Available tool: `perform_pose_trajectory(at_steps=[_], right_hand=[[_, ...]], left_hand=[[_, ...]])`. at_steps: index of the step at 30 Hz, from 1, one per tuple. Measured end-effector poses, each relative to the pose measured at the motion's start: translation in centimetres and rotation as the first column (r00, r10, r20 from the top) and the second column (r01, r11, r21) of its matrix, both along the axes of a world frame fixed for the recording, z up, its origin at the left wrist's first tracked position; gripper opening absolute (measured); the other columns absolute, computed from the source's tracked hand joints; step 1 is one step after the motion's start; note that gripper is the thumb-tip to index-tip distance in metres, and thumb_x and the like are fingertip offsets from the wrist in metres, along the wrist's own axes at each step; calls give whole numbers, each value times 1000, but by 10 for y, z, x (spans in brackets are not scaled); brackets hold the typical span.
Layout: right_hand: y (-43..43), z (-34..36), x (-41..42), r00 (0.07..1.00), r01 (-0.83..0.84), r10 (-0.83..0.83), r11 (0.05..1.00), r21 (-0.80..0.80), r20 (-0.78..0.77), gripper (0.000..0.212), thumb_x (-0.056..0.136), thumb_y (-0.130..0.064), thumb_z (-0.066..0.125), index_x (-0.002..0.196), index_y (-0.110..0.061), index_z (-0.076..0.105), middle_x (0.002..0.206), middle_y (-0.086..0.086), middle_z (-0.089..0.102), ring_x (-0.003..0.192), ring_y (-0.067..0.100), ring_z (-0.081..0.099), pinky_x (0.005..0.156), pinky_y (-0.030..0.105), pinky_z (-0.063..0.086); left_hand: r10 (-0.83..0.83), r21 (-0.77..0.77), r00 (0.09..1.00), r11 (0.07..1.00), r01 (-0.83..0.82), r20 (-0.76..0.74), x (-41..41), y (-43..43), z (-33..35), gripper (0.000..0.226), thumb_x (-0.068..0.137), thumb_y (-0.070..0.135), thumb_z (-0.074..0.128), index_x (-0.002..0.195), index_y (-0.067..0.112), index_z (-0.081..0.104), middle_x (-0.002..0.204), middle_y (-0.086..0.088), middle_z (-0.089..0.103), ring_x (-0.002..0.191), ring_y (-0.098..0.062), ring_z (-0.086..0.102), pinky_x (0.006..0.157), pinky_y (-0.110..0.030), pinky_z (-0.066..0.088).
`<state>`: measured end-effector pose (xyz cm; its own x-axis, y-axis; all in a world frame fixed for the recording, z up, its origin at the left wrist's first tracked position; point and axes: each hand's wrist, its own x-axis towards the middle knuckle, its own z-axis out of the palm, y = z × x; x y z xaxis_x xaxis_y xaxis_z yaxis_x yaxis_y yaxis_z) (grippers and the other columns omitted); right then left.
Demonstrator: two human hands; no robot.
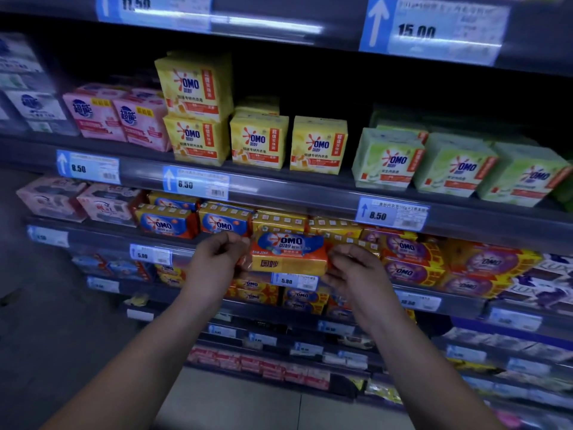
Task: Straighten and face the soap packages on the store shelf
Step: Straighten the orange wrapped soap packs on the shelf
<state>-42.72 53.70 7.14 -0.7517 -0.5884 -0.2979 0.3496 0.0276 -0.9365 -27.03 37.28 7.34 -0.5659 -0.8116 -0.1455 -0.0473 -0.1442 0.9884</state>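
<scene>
On the shelf point(102, 240), pink packs point(105, 206) at the left end, then orange-and-blue OMO packs point(167, 226) in a row along the front edge. Mid-shelf, left hand point(217, 252) curled, pinching the left end of the yellow OMO soap package point(290, 256), held level just off the front edge, face out. Then right hand point(356, 268) gripping its right end. Stacked toward the right end, purple OMO packs point(406, 259).

Dim, blue-tinted store light; exposure low throughout. Brightest area: yellow soap packs point(198, 113) on the middle shelf point(279, 180), lit from the front. Deep black shadow behind the stock beneath the upper shelf rail point(266, 29), which carries a smeared white glare streak. Top price tags point(434, 29) motion-blurred; centre soap package point(288, 256) fairly sharp. Shelf lines bow toward the edges; lower shelves point(279, 315) murky, soft.
</scene>
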Motion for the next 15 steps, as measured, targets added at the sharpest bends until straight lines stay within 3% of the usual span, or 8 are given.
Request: perform_pose_trajectory(at_steps=[4, 9, 12, 15], right_hand=[[-4, -1, -1, 998, 40, -38, 999, -24, 57, 17, 99, -4, 60, 87, -11, 69, 69, 0, 76, 61, 11, 73, 61, 26, 63], [-12, 5, 5, 998, 22, -20, 999, -43, 53, 11, 93, -19, 72, 86, -11, 70, 84, 8, 76, 75, 17, 74, 63, 25, 61], [-17, 9, 11, 998, -52, 52, 999, -5, -40, 13, 91, -21, 75, 88, -11, 67, 99, 13, 74, 86, 20, 75, 68, 26, 62], [-18, 14, 15, 983, -127, 131, 991, 39, -129, 10, 93, -13, 72, 87, -11, 63, 115, 22, 68, 105, 27, 73, 76, 34, 65]], left_hand=[[-33, 84, 999, 996, 33, 1, -2, -8, 0, 26, 100, 2, 55, 76, 4, 63, 49, 4, 58, 46, -6, 57, 47, -20, 51], [-78, 62, 997, 995, 77, 7, 1, -16, -3, 24, 100, 7, 58, 79, 11, 68, 50, 3, 58, 47, -7, 60, 49, -20, 54], [-108, -18, 994, 994, 108, 27, 6, -24, -5, 26, 100, 14, 61, 79, 24, 73, 67, -5, 64, 59, -15, 64, 57, -27, 60], [-228, -65, 973, 971, 230, 29, 15, -38, -1, 17, 99, 16, 61, 86, 22, 71, 91, -18, 59, 74, -24, 68, 65, -33, 62]])
